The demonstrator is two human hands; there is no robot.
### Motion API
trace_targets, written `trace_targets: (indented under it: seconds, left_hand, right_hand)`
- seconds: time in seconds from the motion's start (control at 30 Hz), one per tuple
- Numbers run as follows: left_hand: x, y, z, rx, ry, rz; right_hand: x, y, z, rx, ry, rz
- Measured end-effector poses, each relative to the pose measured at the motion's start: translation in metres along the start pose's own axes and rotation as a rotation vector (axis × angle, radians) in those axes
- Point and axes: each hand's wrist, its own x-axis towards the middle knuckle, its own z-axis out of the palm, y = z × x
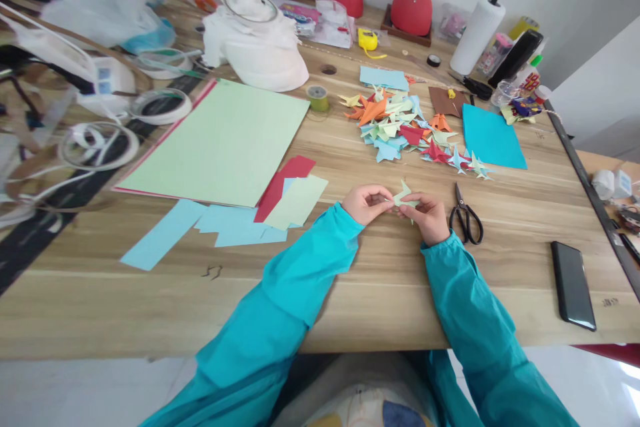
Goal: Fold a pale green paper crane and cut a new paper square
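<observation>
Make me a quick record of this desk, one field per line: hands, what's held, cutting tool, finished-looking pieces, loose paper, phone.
Left hand: fingers pinched at the folded pale green paper
Right hand: fingers on the same paper
Cutting tool: black-handled scissors, lying right of the right hand
Folded pieces: multicolored pile, beyond the hands
Loose paper: large pale green sheet and smaller light blue strips, left of the hands
Phone: dark, near the table's right end

left sleeve (295, 280): turquoise, loose, creased | right sleeve (473, 300): same turquoise, puckers near cuff (436, 248) | left hand (369, 203), right hand (426, 215): bare | shirt front (363, 407): pale, shows dark-blue and mustard patches
</observation>
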Motion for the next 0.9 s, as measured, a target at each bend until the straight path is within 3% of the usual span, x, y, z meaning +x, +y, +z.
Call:
trace_targets:
  seconds: [0.27, 0.6, 0.9]
  left_hand:
    - [0.0000, 0.0006, 0.0041, -0.035, 0.021, 0.038]
    - [0.0012, 0.0003, 0.0050, -0.014, 0.041, -0.080]
    - [0.0027, 0.0021, 0.0071, -0.027, 0.071, -0.100]
  right_hand:
    - [0.0003, -0.0001, 0.0005, 0.032, -0.003, -0.015]
    - [-0.0007, 0.0027, 0.0016, -0.059, -0.037, -0.060]
    - [-0.0004, 0.0040, 0.0039, -0.055, -0.010, -0.059]
